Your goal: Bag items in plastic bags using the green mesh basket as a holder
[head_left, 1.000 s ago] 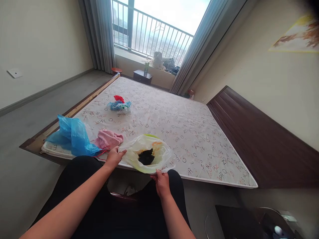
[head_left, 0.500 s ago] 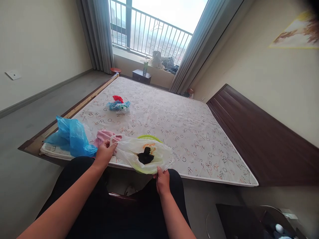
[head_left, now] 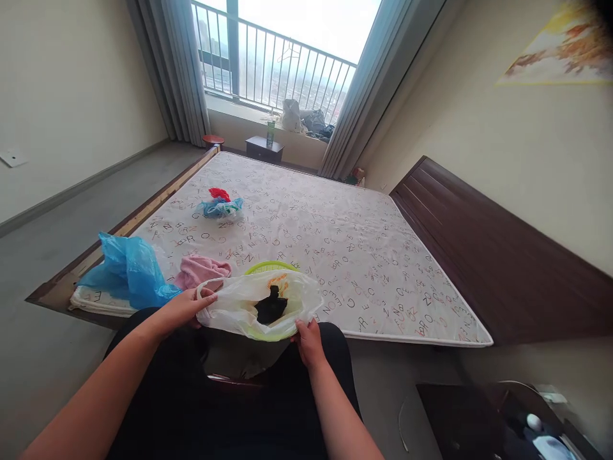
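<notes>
A white plastic bag (head_left: 230, 317) lines a lime-green basket (head_left: 272, 264), whose rim shows behind and below it. My left hand (head_left: 190, 305) is closed on the bag's handle at the left. On the right my right hand (head_left: 308, 337) pinches the bag's near edge. Through the open mouth, a black piece of cloth or plastic (head_left: 272, 308) shows inside; which of the two I cannot tell. Just behind my left hand lies a crumpled pink cloth (head_left: 201, 271) on the mattress. Farther left rests a crumpled blue plastic bag (head_left: 131, 268).
The bare mattress (head_left: 335, 236) stretches ahead, with a heap of blue and red plastic bags (head_left: 221, 204) on it. A dark headboard (head_left: 474, 255) stands on the right. By the window are a small nightstand (head_left: 264, 151) and a red stool (head_left: 213, 140). A dark table (head_left: 460, 415) is at lower right.
My left hand has moved left and slightly down with the bag's handle, uncovering more of the pink cloth. My right hand keeps its hold. The view has shifted slightly.
</notes>
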`<move>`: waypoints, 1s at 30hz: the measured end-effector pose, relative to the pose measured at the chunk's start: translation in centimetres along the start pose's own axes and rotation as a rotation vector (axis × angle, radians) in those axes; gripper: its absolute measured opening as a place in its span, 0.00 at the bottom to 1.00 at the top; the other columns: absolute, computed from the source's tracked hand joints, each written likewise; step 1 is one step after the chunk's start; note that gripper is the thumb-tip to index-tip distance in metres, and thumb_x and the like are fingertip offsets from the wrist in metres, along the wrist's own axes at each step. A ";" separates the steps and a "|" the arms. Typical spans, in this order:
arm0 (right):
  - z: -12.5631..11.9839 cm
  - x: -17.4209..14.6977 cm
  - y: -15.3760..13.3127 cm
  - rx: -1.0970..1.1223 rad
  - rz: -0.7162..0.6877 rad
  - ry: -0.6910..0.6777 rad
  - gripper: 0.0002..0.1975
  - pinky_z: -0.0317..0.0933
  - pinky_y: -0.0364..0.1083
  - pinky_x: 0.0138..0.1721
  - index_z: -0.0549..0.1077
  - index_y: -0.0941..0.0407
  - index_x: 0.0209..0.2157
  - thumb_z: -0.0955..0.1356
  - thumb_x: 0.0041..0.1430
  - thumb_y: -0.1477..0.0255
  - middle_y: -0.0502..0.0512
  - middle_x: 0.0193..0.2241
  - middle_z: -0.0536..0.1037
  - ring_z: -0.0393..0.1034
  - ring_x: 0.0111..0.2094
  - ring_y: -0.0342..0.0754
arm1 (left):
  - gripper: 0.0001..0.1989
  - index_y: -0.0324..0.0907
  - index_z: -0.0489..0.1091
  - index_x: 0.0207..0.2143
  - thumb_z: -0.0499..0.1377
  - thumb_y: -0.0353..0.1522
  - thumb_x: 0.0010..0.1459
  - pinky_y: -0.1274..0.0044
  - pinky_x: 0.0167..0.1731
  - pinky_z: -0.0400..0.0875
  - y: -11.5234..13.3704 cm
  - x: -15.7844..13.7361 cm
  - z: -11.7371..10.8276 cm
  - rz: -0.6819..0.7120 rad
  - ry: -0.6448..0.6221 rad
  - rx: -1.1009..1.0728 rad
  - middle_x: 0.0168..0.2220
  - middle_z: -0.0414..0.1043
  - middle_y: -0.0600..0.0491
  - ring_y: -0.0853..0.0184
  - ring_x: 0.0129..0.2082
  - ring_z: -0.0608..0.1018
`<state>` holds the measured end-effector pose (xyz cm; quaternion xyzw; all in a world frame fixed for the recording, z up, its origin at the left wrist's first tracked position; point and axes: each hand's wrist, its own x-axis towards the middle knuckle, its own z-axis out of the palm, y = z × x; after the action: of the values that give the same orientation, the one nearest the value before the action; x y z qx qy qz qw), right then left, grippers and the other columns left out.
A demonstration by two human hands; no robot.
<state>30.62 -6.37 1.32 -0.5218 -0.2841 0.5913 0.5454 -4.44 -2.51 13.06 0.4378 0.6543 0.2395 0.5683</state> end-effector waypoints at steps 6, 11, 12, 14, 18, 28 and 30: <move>0.2 0.0 0.1 -0.020 0.013 -0.030 0.17 0.63 0.41 0.16 0.70 0.55 0.40 0.74 0.49 0.65 0.46 0.27 0.76 0.69 0.22 0.43 | 0.34 0.40 0.78 0.45 0.70 0.54 0.42 0.75 0.33 0.75 -0.9 0.8 0.2 0.041 0.020 0.055 0.42 0.81 0.45 0.54 0.41 0.82; 0.7 -0.5 -0.6 -0.025 -0.005 -0.030 0.15 0.63 0.42 0.16 0.70 0.55 0.38 0.73 0.49 0.66 0.47 0.26 0.76 0.68 0.21 0.44 | 0.35 0.39 0.78 0.46 0.69 0.56 0.45 0.69 0.36 0.78 0.6 1.6 1.7 -0.013 -0.078 -0.420 0.43 0.80 0.41 0.51 0.41 0.82; 0.7 -0.5 -0.7 -0.024 -0.006 -0.030 0.15 0.63 0.42 0.16 0.71 0.55 0.38 0.73 0.49 0.66 0.47 0.26 0.76 0.69 0.21 0.44 | 0.35 0.39 0.78 0.45 0.68 0.56 0.45 0.67 0.34 0.79 0.9 1.7 1.9 -0.045 -0.111 -0.517 0.41 0.80 0.40 0.51 0.38 0.83; 0.6 -0.5 -0.7 -0.021 -0.005 -0.029 0.15 0.63 0.42 0.16 0.71 0.55 0.38 0.73 0.49 0.66 0.47 0.26 0.76 0.69 0.21 0.44 | 0.32 0.40 0.78 0.43 0.70 0.54 0.44 0.67 0.33 0.79 1.5 2.0 2.1 -0.067 -0.145 -0.572 0.39 0.80 0.41 0.52 0.35 0.83; 0.3 -0.3 -0.3 -0.017 -0.008 -0.029 0.17 0.63 0.42 0.17 0.71 0.55 0.40 0.73 0.49 0.65 0.47 0.27 0.77 0.70 0.22 0.44 | 0.22 0.42 0.77 0.39 0.73 0.40 0.42 0.72 0.35 0.76 2.2 3.2 1.8 0.131 0.058 -0.172 0.38 0.81 0.46 0.54 0.38 0.82; 0.4 0.2 -0.3 -0.022 0.043 0.023 0.20 0.63 0.42 0.18 0.69 0.57 0.39 0.74 0.50 0.60 0.46 0.23 0.76 0.67 0.17 0.43 | 0.19 0.43 0.75 0.45 0.65 0.40 0.52 0.70 0.44 0.72 3.1 5.1 0.8 0.351 0.554 0.322 0.44 0.79 0.44 0.52 0.46 0.80; 0.1 0.0 -0.5 -0.044 0.027 0.044 0.22 0.65 0.43 0.20 0.70 0.56 0.42 0.75 0.50 0.59 0.49 0.27 0.78 0.70 0.20 0.44 | 0.27 0.42 0.76 0.48 0.69 0.45 0.47 0.70 0.47 0.72 2.7 4.9 0.5 0.299 0.459 0.122 0.47 0.79 0.44 0.51 0.49 0.80</move>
<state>30.69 -6.17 1.84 -0.5505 -0.2778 0.5804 0.5319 -3.02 2.88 12.51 0.4974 0.7071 0.3736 0.3362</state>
